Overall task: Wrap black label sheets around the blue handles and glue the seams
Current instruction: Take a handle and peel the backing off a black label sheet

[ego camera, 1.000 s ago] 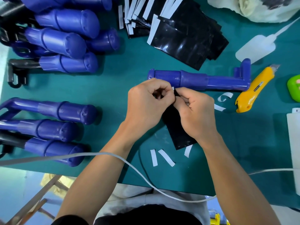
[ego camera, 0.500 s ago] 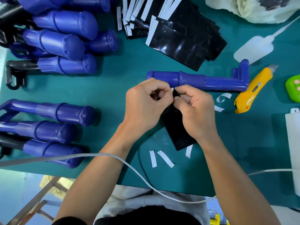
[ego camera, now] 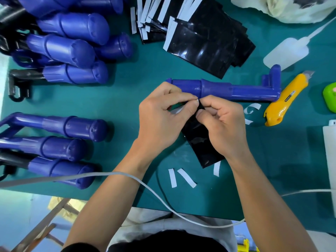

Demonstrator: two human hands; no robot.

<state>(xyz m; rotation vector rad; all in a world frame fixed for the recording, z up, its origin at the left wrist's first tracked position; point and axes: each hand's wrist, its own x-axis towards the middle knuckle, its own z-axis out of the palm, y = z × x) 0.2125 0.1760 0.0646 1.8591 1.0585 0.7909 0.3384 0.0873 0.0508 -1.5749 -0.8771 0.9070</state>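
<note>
At frame centre the left hand (ego camera: 160, 120) and right hand (ego camera: 221, 128) both pinch the top corner of one black label sheet (ego camera: 201, 142), fingers (ego camera: 187, 108) curled tight on it, apparently picking at its backing. The blue handle (ego camera: 236, 90) lies just above them on the bench (ego camera: 145, 70), bare, so wrapping and gluing remain. The heaped handles (ego camera: 69, 48) at left show no black wrap. Spare sheets (ego camera: 205, 46) sit upper centre, and the glue bottle (ego camera: 285, 53) and yellow knife (ego camera: 283, 100) at right. White strips (ego camera: 172, 178) and a cable (ego camera: 145, 186) cross the lower bench.
</note>
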